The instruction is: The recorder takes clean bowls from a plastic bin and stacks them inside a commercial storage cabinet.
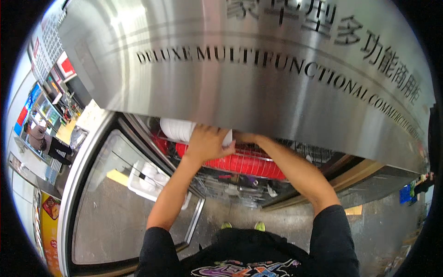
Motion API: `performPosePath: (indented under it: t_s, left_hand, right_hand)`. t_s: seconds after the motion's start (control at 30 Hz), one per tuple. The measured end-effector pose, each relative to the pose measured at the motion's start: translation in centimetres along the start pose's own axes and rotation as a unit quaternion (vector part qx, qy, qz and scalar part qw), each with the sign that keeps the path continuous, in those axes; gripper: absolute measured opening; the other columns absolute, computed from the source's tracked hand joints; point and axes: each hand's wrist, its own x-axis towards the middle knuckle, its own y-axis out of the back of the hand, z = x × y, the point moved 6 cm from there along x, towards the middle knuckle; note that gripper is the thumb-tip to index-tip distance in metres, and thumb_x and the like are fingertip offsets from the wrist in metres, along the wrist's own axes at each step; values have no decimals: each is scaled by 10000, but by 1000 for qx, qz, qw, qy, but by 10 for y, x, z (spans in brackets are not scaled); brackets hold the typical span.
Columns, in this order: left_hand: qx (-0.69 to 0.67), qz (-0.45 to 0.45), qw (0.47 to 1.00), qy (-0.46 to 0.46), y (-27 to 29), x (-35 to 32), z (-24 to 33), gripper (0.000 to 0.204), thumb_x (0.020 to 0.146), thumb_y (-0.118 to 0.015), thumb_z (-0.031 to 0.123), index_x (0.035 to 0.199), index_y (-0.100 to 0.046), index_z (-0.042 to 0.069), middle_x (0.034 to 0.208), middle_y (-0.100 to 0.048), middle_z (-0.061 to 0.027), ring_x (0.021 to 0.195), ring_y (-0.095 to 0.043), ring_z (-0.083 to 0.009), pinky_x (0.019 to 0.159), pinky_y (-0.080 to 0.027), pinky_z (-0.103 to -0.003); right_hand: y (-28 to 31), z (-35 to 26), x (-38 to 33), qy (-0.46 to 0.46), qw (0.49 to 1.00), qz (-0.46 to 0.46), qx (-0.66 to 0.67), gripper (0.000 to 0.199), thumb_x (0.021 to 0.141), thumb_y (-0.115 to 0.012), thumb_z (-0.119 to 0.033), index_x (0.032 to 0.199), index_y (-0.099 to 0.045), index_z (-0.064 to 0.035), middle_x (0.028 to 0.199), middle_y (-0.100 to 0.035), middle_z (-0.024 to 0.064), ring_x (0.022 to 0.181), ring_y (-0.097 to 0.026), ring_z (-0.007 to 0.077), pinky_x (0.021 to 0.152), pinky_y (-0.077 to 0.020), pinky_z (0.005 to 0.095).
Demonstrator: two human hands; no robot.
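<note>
While raised, left hand (207, 143) grips bowls (177, 129).

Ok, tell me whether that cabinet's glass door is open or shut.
Open: the glass door is swung out to the left, and both hands reach inside to the white bowls.

Commercial kitchen (steel dish cabinet (258, 69)).

A broad band of black lettering (286, 64) runs across the steel cabinet front that fills the upper part of the frame, curving down toward the right edge. At the upper left, a white notice sheet (46, 48) with small dark print hangs on the wall, and just below it sits a red and white sign (65, 65). Further down the left edge are blue and red posters (26, 107). At the lower left stands a yellow and red poster (50, 221).
</note>
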Motion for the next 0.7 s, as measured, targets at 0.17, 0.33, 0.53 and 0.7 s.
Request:
performPosePath:
  t_s: [0.17,0.33,0.53,0.7]
  left_hand:
    - [8,94,994,-51,21,2,1,553,785,-738,481,1150,-701,67,1047,-681,-166,1028,-650,-358,941,-492,-486]
    - [-11,87,994,-61,19,2,5,678,766,-770,467,1289,-614,63,1226,-614,-178,1139,-588,-370,1082,-433,-514]
    - [-14,109,991,-75,37,-4,19,740,784,-758,479,1375,-563,78,1355,-557,-194,1228,-543,-393,1161,-368,-519]
    - [-25,109,992,-56,34,-10,23,752,801,-750,476,1403,-533,81,1411,-522,-203,1265,-523,-405,1190,-340,-511]
  right_hand:
    - [-1,-1,19,20,999,-30,13,487,876,-696,-336,1238,-660,-12,1265,-671,214,1123,-641,363,1027,-468,476]
    - [1,9,15,19,995,-36,90,520,857,-725,-319,1260,-638,-1,1233,-686,202,1091,-650,338,1000,-485,459]
    - [29,-8,1,-42,955,-90,279,550,825,-802,-231,1273,-584,3,1047,-683,107,917,-627,179,776,-540,352]
    - [42,-17,-3,-24,964,-73,256,486,853,-788,-217,1246,-590,-10,996,-656,59,844,-604,121,682,-529,305]
